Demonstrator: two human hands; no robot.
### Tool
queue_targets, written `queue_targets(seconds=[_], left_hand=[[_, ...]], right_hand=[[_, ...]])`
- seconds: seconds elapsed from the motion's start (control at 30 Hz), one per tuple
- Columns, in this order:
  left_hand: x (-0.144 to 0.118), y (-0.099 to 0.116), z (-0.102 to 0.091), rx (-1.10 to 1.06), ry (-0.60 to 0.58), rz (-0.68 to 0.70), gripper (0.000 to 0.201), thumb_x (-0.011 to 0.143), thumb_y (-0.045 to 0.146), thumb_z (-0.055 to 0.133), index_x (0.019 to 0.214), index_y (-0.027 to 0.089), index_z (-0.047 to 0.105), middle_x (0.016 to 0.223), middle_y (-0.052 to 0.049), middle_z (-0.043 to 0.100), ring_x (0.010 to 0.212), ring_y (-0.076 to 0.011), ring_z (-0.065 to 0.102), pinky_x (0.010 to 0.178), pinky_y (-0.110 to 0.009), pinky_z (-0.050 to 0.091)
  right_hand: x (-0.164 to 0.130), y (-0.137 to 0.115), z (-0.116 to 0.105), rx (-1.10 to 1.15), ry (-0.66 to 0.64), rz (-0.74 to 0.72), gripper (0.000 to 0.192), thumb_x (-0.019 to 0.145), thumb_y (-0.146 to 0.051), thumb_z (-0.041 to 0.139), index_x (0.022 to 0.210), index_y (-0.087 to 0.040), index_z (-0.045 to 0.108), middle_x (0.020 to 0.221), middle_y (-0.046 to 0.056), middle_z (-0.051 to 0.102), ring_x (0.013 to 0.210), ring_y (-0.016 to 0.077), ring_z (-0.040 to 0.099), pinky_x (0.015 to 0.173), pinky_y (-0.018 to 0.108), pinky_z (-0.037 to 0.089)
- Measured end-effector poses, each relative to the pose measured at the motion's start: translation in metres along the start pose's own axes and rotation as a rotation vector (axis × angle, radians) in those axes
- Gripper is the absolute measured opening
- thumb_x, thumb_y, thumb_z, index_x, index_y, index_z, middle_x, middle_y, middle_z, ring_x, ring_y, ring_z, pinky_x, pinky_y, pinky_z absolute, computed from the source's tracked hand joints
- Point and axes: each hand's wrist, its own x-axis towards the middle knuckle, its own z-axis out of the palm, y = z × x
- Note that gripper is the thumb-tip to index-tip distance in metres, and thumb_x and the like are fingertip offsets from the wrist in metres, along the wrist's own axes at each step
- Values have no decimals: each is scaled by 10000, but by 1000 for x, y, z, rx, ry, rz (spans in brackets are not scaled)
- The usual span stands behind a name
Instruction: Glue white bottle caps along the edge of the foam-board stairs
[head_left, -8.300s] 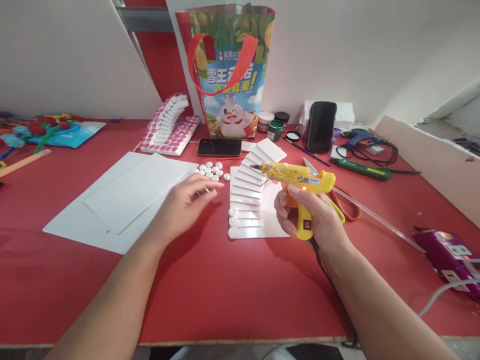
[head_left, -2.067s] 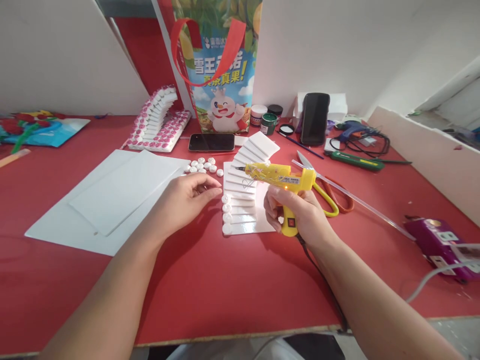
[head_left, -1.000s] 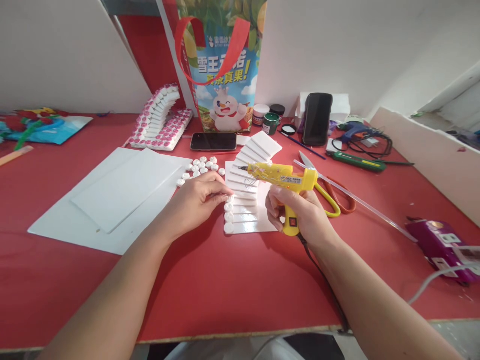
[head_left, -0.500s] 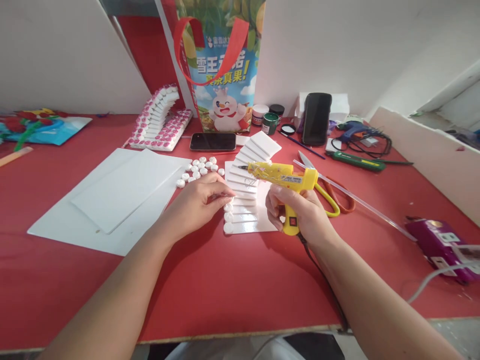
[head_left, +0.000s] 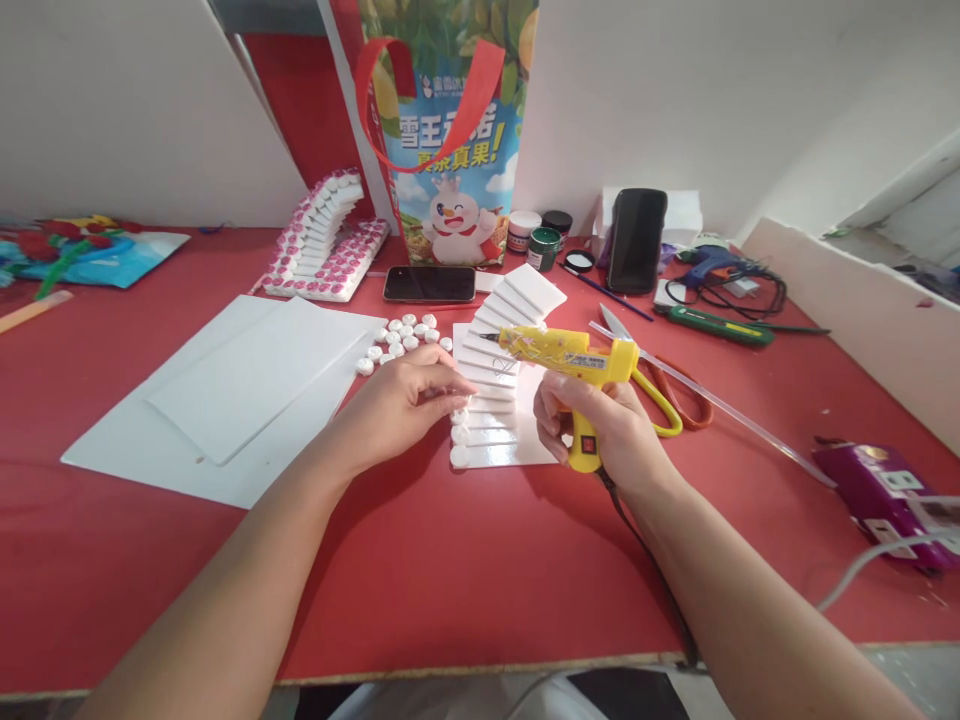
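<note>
**Foam staircase: lower steps capped, upper steps bare**

I note the red tabletop (head_left: 420, 560) first, carrying the white foam staircase model (head_left: 499, 375) on its flat white base just ahead of both hands. By my judgement the work is at an early stage: three small white round caps (head_left: 459, 436) sit at the left ends of the lowest steps, while the higher steps show no caps. A loose cluster of spare white round caps (head_left: 401, 337) lies just left of the model.

My right hand (head_left: 600, 430) is closed round the grip of the yellow hot glue gun (head_left: 577, 365), nozzle pointing left over the steps. My left hand (head_left: 394, 405) is pinched narrow at the steps' left edge.

I cannot tell whether its fingertips hold a cap; they cover that spot. No glue bead is discernible at the nozzle.
</note>
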Motion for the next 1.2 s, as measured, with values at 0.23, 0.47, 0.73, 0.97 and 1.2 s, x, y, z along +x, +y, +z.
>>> queue_targets(seconds=[0.23, 0.47, 0.73, 0.97, 1.2], left_hand=[[2, -5, -7, -121, 307, -62, 167, 911, 347, 673, 959, 217, 765, 1020, -61, 704, 935, -207, 652, 800, -348, 543], [4, -1, 7, -112, 175, -301, 225, 801, 373, 737, 745, 211, 591, 694, 23, 599, 648, -150, 547, 606, -296, 435], [5, 2, 11, -50, 132, -312, 266, 796, 399, 736, 699, 213, 572, 663, 28, 586, 624, -147, 513, 582, -289, 388], [2, -14, -18, -124, 489, -297, 179, 854, 388, 710, 858, 220, 648, 797, 4, 679, 695, -155, 600, 674, -302, 488], [-4, -40, -54, 298, 560, -461, 34, 799, 261, 682, 820, 244, 702, 937, -43, 753, 841, -243, 658, 803, -382, 506]], right_hand=[[1, 0, 0, -2, 19, -4, 377, 840, -399, 720, 593, -170, 549, 544, -27, 494, 378, 101, 492, 398, 250, 336], [0, 0, 0, -14, 30, -9, 356, 863, -378, 697, 613, -169, 553, 560, -21, 509, 386, 98, 497, 408, 251, 341], [-1, -2, 1, -36, 39, -8, 355, 856, -394, 691, 619, -165, 558, 561, -18, 526, 382, 92, 495, 416, 250, 353], [0, -2, 0, -32, 69, -10, 358, 841, -410, 710, 617, -166, 574, 562, -11, 535, 373, 98, 496, 392, 250, 337], [1, -1, 1, -25, 79, -7, 355, 828, -410, 724, 616, -164, 582, 553, -10, 545, 366, 100, 498, 380, 242, 332]])
